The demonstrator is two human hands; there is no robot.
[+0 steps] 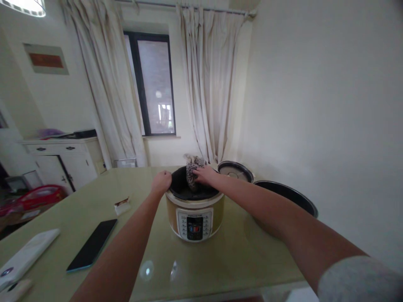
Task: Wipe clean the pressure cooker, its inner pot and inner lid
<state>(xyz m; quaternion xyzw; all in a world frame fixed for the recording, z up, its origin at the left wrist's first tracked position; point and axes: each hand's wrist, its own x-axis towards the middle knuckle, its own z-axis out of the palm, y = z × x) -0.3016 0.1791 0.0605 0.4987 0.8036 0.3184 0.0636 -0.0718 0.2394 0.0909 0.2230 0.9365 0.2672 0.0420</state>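
A gold electric pressure cooker (194,218) with a front control panel stands open in the middle of the pale green table (226,256). My left hand (161,182) is closed over the cooker's left rim. My right hand (204,174) grips a patterned grey cloth (192,167) and presses it down inside the dark cavity of the cooker. Part of the cloth sticks up above the rim.
The cooker's lid (234,170) and a dark inner pot (288,195) sit to the right near the wall. A dark phone (92,245), a white device (27,256) and a small wrapped item (122,205) lie at left. A white cabinet (63,161) stands beyond.
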